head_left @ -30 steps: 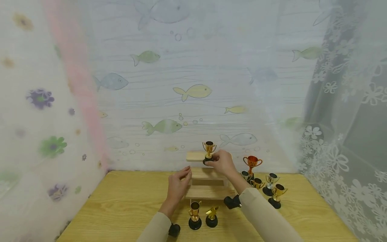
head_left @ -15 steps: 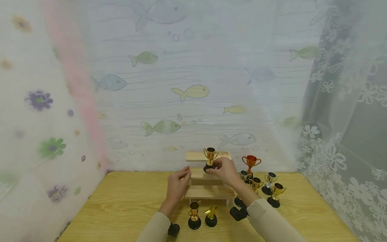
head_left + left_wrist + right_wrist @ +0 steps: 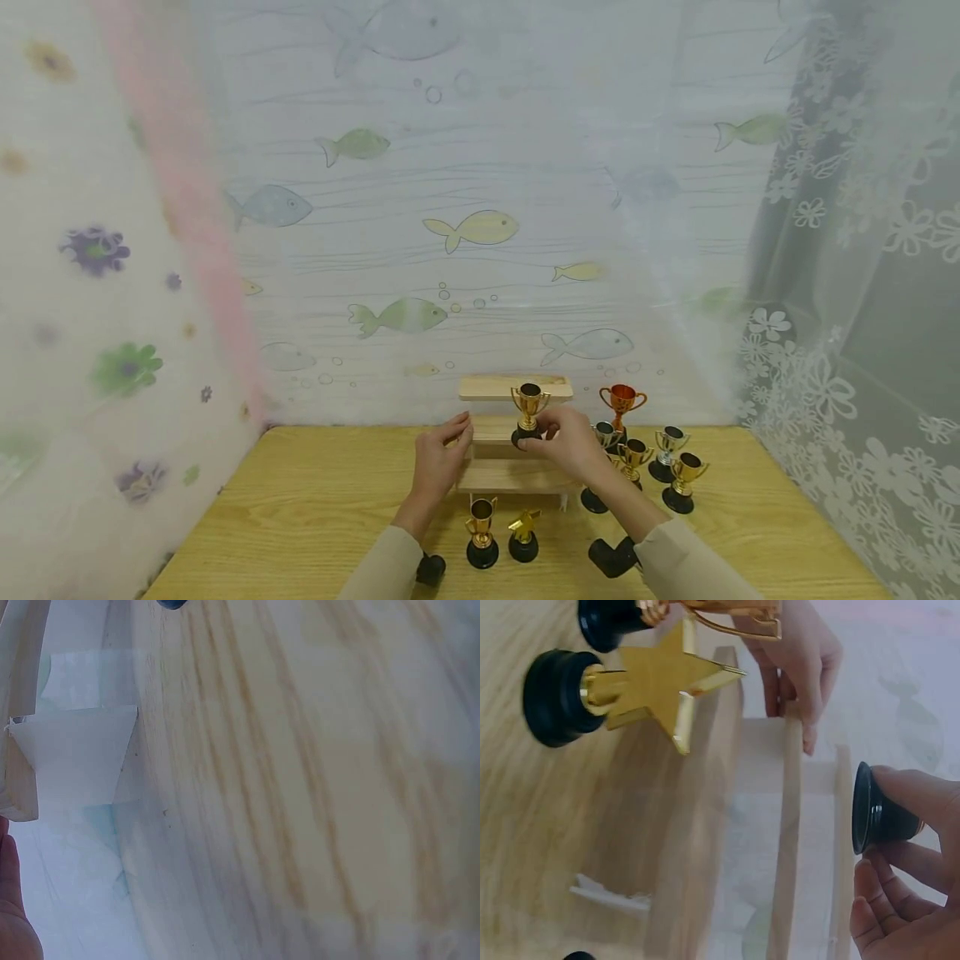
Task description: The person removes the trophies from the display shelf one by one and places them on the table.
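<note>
In the head view a stepped wooden display stand [image 3: 517, 475] is at the middle of the table. My left hand [image 3: 438, 462] is at its left side; in the right wrist view, this left hand's [image 3: 806, 656] fingers lie on both sides of one board's end. My right hand [image 3: 573, 442] pinches a small gold trophy cup [image 3: 529, 402] by its black base, upright before the middle step. From the right wrist, the base [image 3: 885, 814] shows between thumb and fingers close to a board; whether it touches is unclear. The left wrist view shows mainly the wooden tabletop [image 3: 285, 780].
In front of the stand are a gold cup [image 3: 482, 525] and a gold star trophy [image 3: 523, 533]. Several cups stand to the right, among them a red one [image 3: 622, 404], a silver one [image 3: 671, 450] and a gold one [image 3: 685, 479]. A patterned curtain [image 3: 480, 167] hangs behind the table.
My right hand has brought the gold trophy cup down and slightly right, from before the top board to before the middle step. The left hand has stayed at the stand's side.
</note>
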`<state>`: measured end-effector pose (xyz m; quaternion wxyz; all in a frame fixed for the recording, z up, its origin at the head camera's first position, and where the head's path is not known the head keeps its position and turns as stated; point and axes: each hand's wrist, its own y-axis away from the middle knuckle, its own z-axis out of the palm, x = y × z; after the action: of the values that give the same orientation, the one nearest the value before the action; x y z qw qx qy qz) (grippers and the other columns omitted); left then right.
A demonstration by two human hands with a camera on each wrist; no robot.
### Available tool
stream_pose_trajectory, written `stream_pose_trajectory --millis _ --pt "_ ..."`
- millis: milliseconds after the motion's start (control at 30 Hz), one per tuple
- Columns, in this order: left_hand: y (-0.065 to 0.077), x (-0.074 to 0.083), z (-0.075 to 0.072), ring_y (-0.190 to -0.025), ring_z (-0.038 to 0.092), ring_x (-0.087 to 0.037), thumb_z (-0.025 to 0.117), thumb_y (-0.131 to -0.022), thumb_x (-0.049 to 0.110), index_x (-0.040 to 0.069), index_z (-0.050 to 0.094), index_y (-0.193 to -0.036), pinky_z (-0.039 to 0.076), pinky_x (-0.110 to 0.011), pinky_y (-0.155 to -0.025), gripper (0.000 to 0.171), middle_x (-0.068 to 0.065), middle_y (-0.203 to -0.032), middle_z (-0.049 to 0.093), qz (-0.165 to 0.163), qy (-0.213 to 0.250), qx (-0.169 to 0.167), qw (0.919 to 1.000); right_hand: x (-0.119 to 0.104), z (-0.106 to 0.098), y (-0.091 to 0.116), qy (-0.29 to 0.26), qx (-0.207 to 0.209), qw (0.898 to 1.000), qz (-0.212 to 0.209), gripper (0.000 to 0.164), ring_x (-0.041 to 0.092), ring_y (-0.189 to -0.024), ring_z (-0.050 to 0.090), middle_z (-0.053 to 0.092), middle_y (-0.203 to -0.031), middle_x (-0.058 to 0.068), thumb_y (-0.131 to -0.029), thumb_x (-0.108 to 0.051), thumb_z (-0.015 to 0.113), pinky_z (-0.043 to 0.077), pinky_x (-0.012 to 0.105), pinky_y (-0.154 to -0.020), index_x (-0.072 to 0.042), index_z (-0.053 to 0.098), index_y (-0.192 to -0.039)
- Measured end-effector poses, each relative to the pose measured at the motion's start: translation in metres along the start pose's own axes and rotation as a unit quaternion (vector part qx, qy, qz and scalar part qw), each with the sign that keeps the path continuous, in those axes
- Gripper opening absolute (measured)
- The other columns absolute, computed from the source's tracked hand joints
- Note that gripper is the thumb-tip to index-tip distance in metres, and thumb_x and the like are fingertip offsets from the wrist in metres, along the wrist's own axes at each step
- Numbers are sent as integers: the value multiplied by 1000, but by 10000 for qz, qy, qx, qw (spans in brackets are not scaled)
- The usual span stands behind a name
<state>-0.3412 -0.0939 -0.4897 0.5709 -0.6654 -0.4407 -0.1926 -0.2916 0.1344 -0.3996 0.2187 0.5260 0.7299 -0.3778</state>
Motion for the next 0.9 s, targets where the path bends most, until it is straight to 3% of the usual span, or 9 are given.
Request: stream_pose_trajectory --millis 267,667,900 --pt "1 -1 0 -109 72 -29 70 -98 10 -5 75 -114 58 -41 -93 23 -13 -125 71 95 -24 21 9999 9 -5 19 -90 -19 9999 41 23 15 -77 54 63 -89 2 -81 -17 87 46 32 -64 -5 76 -97" --pt "-1 -3 0 -111 71 -28 69 -99 12 -3 75 -116 57 -40 -94 23 -13 -126 71 -14 79 -4 10000 21 -17 46 8 -154 9996 244 28 16 -80 55 62 -87 -1 -81 -23 87 46 30 -64 -8 75 -100" --pt "0 -2 0 -114 70 -31 70 -98 10 -3 75 -117 57 -41 -95 23 -18 -127 69 -48 204 -25 9998 28 -19 57 -20 -300 9992 254 25 18 -80 54 59 -87 -1 -80 -24 88 45 28 -65 -10 73 -95"
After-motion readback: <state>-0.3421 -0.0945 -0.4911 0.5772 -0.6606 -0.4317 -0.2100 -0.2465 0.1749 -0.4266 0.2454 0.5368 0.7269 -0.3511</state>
